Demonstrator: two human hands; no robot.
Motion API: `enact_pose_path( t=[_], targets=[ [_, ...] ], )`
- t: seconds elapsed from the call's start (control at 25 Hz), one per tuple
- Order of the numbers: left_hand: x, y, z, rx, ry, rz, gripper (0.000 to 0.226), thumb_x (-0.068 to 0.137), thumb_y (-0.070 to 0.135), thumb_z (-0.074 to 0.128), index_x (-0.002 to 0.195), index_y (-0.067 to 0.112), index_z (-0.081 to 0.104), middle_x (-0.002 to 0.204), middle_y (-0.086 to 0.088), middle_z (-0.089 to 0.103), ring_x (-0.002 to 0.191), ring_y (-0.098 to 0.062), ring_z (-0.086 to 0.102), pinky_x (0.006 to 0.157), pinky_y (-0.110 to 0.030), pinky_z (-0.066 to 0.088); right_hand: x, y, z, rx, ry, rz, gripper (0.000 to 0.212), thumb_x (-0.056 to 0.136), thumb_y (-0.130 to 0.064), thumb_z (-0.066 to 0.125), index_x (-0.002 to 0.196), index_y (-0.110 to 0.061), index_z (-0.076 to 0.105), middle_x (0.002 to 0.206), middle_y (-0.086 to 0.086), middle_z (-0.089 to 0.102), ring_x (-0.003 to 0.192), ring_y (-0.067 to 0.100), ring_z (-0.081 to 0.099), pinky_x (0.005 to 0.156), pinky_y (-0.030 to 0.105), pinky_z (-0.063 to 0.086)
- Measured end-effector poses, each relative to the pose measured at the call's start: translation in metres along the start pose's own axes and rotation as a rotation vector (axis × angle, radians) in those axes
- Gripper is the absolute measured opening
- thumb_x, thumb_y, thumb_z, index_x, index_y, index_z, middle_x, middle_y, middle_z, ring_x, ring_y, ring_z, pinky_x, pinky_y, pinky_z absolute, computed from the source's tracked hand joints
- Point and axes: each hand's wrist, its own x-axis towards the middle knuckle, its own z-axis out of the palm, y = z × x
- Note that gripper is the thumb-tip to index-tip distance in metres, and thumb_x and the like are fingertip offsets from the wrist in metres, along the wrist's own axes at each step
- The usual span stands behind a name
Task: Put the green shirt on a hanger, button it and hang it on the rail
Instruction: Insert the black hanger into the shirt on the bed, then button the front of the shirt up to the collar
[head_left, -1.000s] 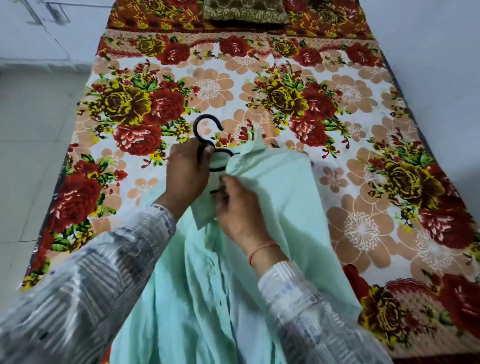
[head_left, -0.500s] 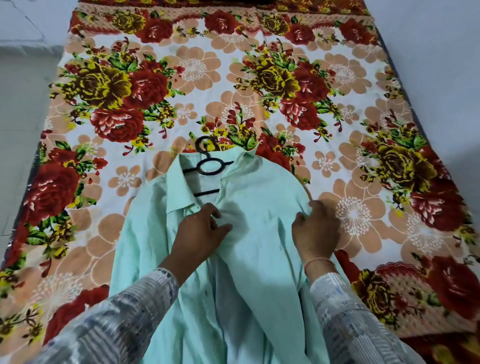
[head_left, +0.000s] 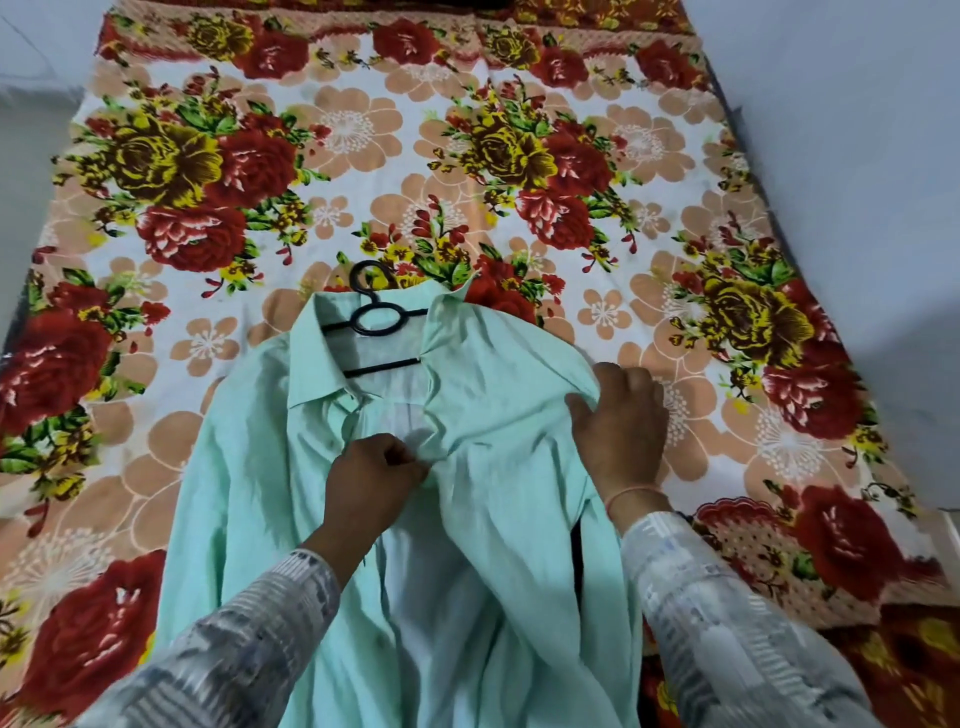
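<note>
Green cotton-like cloth of the green shirt lies front-up on the floral bedsheet, at the middle of the bed's near edge, with the collar pointing toward the far edge. The black hanger sits inside the open collar, its hook resting on the sheet just beyond the collar. The left hand pinches the front opening at chest height with curled fingers. The right hand grasps a fold of cloth at the shoulder on the person's right, fingers clenched around it. Risk 1: a pull on the front opening toward the near edge can drag the collar along the hanger, so that one arm leaves its shoulder. Risk 2: the bunched shoulder fold suggests that the arm on this side is not fully seated; lifting now can let the shirt slide off. Risk 3: the two front edges lie uneven and creased, so a button can enter the wrong hole. Limits of view: both hanger arms are under the cloth, and their seating cannot be confirmed. No button or buttonhole can be made out, so whether any are fastened cannot be told. The fingertips of both hands are covered by cloth or by the hands. The lower shirt runs out of frame at the near edge. A dark strip beside the right wrist cannot be identified. The rail is not in view.
</note>
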Motion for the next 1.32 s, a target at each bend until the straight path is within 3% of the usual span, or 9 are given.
enact_pose_path(
  t=[0.24, 0.48, 0.64, 0.76, 0.88, 0.96, 1.08, 1.2, 1.32],
  targets=[
    [-0.034, 0.018, 0.042, -1.093, -0.153, -0.387, 0.013, 0.097, 0.013, 0.072, 0.086, 0.007, 0.069, 0.076, -0.011, 0.071, 0.073, -0.028, 0.068, 0.078, -0.039, 0.057, -0.081, 0.013, 0.000, 0.380, -0.201, 0.315, 0.024, 0.092, -0.036, 0.074, 0.091, -0.012, 0.069, 0.092, 0.009, 0.077, 0.092, 0.035, 0.072, 0.075, 0.036, 0.052],
    [-0.053, 0.016, 0.051, -0.678, -0.294, -0.202, 0.036, 0.074, 0.019, 0.098, 0.080, -0.002, 0.071, 0.076, -0.016, 0.068, 0.057, -0.022, 0.060, 0.054, -0.024, 0.049, -0.098, 0.033, 0.008, 0.391, -0.347, 0.526, 0.049, 0.096, -0.050, 0.066, 0.112, -0.003, 0.068, 0.113, 0.019, 0.075, 0.111, 0.039, 0.070, 0.089, 0.038, 0.053],
    [-0.051, 0.009, 0.037, -1.206, -0.154, -0.229, 0.035, 0.100, 0.032, 0.074, 0.123, 0.005, 0.077, 0.120, -0.017, 0.080, 0.108, -0.031, 0.078, 0.092, -0.040, 0.063, -0.106, 0.058, -0.006, 0.143, -0.279, 0.282, 0.025, 0.091, -0.023, 0.056, 0.105, -0.012, 0.074, 0.108, 0.015, 0.077, 0.108, 0.039, 0.071, 0.087, 0.040, 0.057],
    [-0.066, -0.002, 0.039, -1.162, -0.366, -0.271, 0.044, 0.095, 0.043, 0.075, 0.113, 0.004, 0.079, 0.111, -0.018, 0.081, 0.102, -0.032, 0.078, 0.093, -0.044, 0.065, -0.117, 0.064, 0.003, 0.124, -0.203, 0.052, 0.037, 0.083, -0.019, 0.064, 0.119, -0.018, 0.072, 0.111, 0.014, 0.073, 0.108, 0.038, 0.067, 0.088, 0.042, 0.059],
    [-0.084, -0.010, 0.057, -0.778, -0.539, -0.171, 0.049, 0.072, 0.026, 0.094, 0.106, -0.003, 0.076, 0.119, -0.026, 0.077, 0.098, -0.036, 0.079, 0.086, -0.042, 0.065, -0.123, 0.044, 0.005, 0.604, -0.345, 0.211, 0.013, 0.089, -0.030, 0.074, 0.094, -0.019, 0.078, 0.094, -0.001, 0.080, 0.093, 0.022, 0.075, 0.083, 0.034, 0.059],
    [-0.092, -0.012, 0.063, -0.870, -0.525, -0.157, 0.045, 0.079, 0.014, 0.085, 0.120, -0.005, 0.076, 0.127, -0.028, 0.075, 0.106, -0.039, 0.078, 0.089, -0.044, 0.066, -0.125, 0.037, 0.007, 0.968, -0.503, 0.414, 0.022, 0.087, -0.041, 0.079, 0.085, -0.020, 0.076, 0.087, -0.007, 0.080, 0.087, 0.018, 0.075, 0.087, 0.038, 0.059],
    [-0.106, -0.022, 0.058, -1.192, -0.549, -0.279, 0.046, 0.092, 0.025, 0.073, 0.130, 0.001, 0.075, 0.131, -0.022, 0.075, 0.111, -0.036, 0.076, 0.091, -0.046, 0.066, -0.137, 0.034, 0.006, 1.343, -0.670, 0.528, 0.022, 0.090, -0.026, 0.082, 0.110, -0.019, 0.076, 0.111, -0.001, 0.081, 0.107, 0.022, 0.076, 0.098, 0.041, 0.057],
    [-0.125, -0.038, 0.051, -0.872, -0.683, -0.199, 0.045, 0.088, 0.016, 0.079, 0.130, 0.002, 0.075, 0.127, -0.019, 0.078, 0.117, -0.037, 0.076, 0.099, -0.047, 0.063, -0.151, 0.041, -0.005, 1.360, -0.873, 0.649, 0.042, 0.085, -0.013, 0.083, 0.125, -0.004, 0.075, 0.120, 0.018, 0.079, 0.108, 0.034, 0.078, 0.096, 0.044, 0.061],
    [-0.127, -0.054, 0.042, -1.027, -0.534, -0.183, 0.047, 0.076, 0.016, 0.086, 0.120, 0.001, 0.077, 0.111, -0.016, 0.081, 0.095, -0.030, 0.081, 0.077, -0.037, 0.067, -0.157, 0.067, -0.018, 1.601, -0.836, 0.759, 0.046, 0.092, -0.017, 0.073, 0.135, -0.001, 0.069, 0.131, 0.023, 0.073, 0.117, 0.039, 0.073, 0.105, 0.052, 0.055]
  ],
)
